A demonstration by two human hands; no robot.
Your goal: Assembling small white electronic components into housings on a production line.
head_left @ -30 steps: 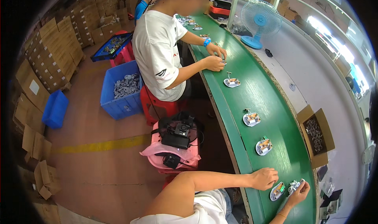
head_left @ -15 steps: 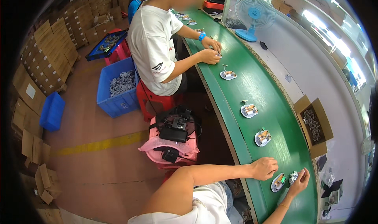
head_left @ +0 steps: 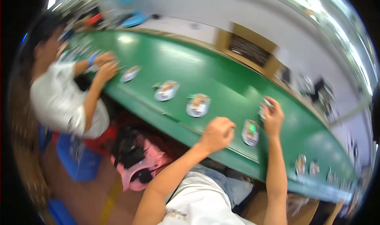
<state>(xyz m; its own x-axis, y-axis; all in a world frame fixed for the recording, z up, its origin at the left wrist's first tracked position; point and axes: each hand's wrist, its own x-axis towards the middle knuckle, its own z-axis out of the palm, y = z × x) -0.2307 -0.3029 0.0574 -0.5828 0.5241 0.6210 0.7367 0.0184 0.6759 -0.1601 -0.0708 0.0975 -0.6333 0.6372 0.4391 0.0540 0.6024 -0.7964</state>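
Observation:
My left hand hovers over the near edge of the green bench, its fingers curled. Motion blur hides what, if anything, they hold. A small whitish-grey part sits at the fingertips of my right hand, which is closed on it. Between and just below my hands lies an oval white housing with a bright green piece on it. Farther left along the bench rest similar housings with copper-coloured and silver innards, one nearest my left hand, then another.
Behind the bench stands an open cardboard box of small parts. More assemblies lie to the right. At left, a co-worker in a white shirt handles parts. A pink stool bearing black devices stands beside me.
The view has swung to the right, blurring the picture and showing more assemblies at right. My right hand now has the whitish part at its fingertips, raised beside the green-marked housing.

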